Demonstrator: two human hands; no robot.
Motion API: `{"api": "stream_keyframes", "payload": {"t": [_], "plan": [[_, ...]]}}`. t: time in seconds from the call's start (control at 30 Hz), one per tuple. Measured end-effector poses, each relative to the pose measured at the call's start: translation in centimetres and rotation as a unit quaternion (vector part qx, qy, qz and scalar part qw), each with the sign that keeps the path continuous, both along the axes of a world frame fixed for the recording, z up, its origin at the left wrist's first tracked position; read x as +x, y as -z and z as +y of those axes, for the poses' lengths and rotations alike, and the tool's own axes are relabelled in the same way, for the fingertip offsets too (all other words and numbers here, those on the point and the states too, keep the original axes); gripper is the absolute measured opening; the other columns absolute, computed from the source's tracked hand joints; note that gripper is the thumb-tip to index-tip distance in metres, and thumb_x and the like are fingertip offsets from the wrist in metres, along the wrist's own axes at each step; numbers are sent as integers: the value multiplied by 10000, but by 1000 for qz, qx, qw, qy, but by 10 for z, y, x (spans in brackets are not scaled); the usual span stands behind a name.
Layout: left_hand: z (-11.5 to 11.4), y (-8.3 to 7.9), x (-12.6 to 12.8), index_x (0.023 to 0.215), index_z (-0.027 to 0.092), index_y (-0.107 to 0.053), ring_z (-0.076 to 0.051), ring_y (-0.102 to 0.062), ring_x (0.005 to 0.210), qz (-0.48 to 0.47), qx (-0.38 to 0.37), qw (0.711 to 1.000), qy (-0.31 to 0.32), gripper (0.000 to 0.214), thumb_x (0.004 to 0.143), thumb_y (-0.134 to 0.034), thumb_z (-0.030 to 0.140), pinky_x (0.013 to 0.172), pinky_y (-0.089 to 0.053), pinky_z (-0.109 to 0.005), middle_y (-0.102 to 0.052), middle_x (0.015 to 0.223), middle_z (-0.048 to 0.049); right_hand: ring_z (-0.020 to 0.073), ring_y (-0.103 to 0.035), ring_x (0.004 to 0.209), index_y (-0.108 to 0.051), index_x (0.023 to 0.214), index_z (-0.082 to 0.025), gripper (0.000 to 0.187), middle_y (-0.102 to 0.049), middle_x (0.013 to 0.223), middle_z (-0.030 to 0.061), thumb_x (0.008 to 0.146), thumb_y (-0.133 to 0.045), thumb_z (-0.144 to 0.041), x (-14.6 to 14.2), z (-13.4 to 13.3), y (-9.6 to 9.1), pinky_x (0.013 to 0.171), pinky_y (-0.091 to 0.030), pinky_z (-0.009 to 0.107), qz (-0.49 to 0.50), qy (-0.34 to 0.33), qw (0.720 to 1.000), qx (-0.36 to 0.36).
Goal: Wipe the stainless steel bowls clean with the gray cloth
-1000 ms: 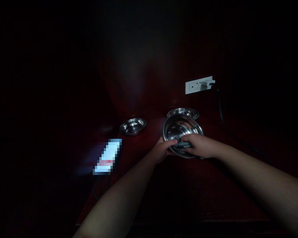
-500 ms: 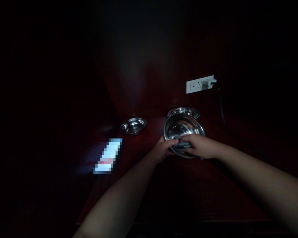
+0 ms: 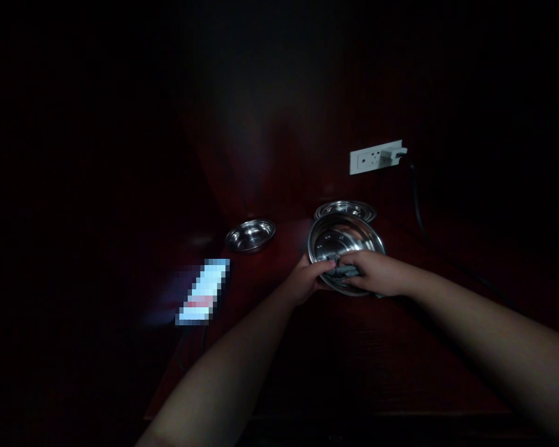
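Firmly, the left hand (image 3: 306, 284) is gripping the near left edge of a steel bowl (image 3: 356, 234), its thumb reaching over the rim and its other fingers mostly hiding underneath. Inside that bowl, the right hand (image 3: 377, 273) is pinching a bunched grey-green cloth (image 3: 348, 272) between thumb and fingers, holding it at the near inner wall, just beside the left thumb's tip. The bowl is tilting toward the wearer, so its shiny inside is showing; whether its base is touching the table (image 3: 349, 354), I cannot tell.

Just behind it, shallow steel dishes (image 3: 345, 205) are sitting with their nested-looking rims partly covered by the bowl. Off to the left, well apart, another steel dish (image 3: 250, 237) is standing upright on the dark red surface. Nearer the wearer and farther left, a bright, pixelated screen (image 3: 204, 292) is glowing, with a thin dark cord (image 3: 181, 352) lying below it. Beyond the dishes, on the right, a white socket plate (image 3: 367, 161) is holding a plug (image 3: 394, 153), and a dark cable (image 3: 416, 208) is hanging nearby. Deep shadow is swallowing everything around.
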State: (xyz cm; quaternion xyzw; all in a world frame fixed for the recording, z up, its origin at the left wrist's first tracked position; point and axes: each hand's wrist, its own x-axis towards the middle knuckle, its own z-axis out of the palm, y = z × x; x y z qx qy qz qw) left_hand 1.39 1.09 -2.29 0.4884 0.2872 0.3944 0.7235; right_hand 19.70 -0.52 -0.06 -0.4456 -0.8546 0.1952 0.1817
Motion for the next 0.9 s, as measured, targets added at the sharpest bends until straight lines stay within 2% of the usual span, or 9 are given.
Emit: {"api": "stream_keyframes", "payload": {"t": [0.23,0.57,0.9], "plan": [[-1,0,0,1176,196,-531,-235,-640,861,-2,-5,1000,-1,588,625,-724,263,708,-544,-416,-653,1045,-102,184,-610,755,-650,868,-152,159,-677,839,64,749,-579,-231,-1,-1,-1,711,-458,304,9,3,1000,4],[1,1,-1,1181,205,-520,-233,-638,847,-4,0,1000,4,594,628,-728,266,705,-545,-424,-647,1040,-96,202,-617,826,-637,947,-141,207,-677,914,88,788,-558,-247,1,0,1,769,-471,330,-6,-2,1000,-7],[1,1,-1,1196,208,-511,-237,-644,850,-3,3,1000,11,599,638,-722,264,687,-549,-405,-650,1046,-100,201,-614,795,-649,921,-150,196,-681,878,80,769,-570,-245,0,-1,1,758,-470,339,4,11,1000,-6]]}}
